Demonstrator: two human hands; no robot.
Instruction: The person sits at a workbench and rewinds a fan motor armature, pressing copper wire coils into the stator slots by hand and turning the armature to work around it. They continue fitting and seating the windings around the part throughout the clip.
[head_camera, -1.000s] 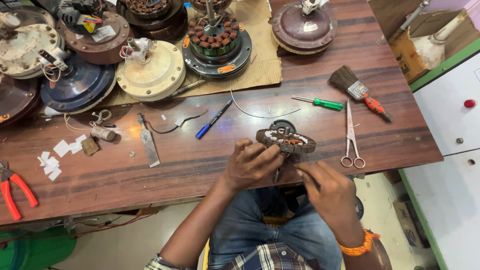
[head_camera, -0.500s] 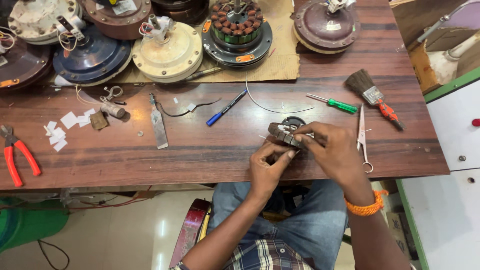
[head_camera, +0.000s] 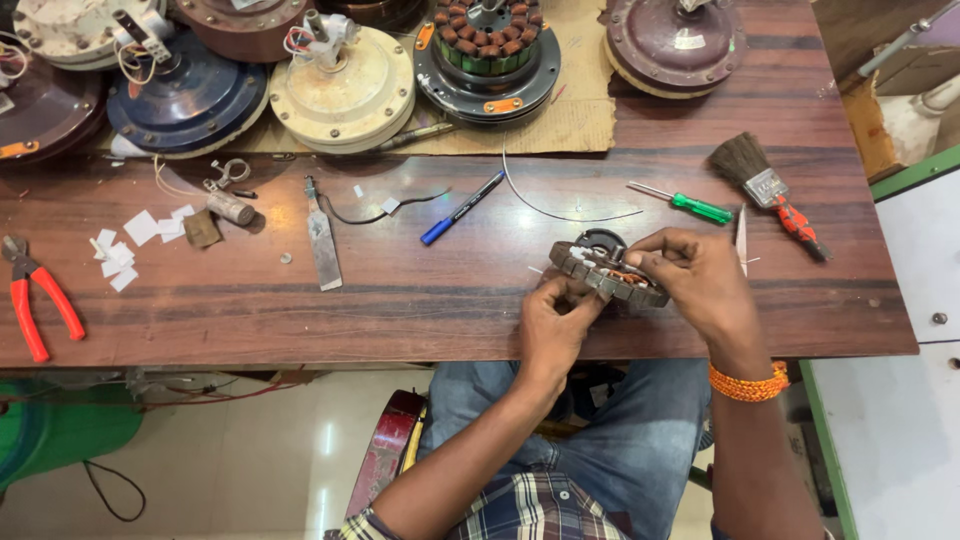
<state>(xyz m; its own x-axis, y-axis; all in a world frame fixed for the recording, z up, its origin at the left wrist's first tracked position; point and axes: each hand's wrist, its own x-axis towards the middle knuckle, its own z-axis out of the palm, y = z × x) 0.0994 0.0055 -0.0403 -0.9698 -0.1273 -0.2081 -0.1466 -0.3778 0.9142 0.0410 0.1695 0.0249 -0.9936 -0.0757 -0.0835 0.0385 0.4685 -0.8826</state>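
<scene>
We are clamping the ring-shaped stator (head_camera: 608, 275) between left hand (head_camera: 552, 328) and right hand (head_camera: 698, 280), fingers pinched on its rim, keeping it steady over the table (head_camera: 400, 290).

Small pale rectangular label (head_camera: 688, 41) on maroon round motor cover (head_camera: 676, 45), table top right; text unreadable. No packages, screens.

Place: repair workshop
Evidence: opened fan motors (head_camera: 340, 85) crowd the wooden bench (head_camera: 400, 290); pliers (head_camera: 40, 300), screwdriver (head_camera: 690, 205), brush (head_camera: 765, 190) lie about

Stator (head_camera: 608, 277) on table (head_camera: 420, 290) near edge; screwdriver (head_camera: 690, 205), brush (head_camera: 765, 190) behind; pliers (head_camera: 35, 295) far left.
</scene>
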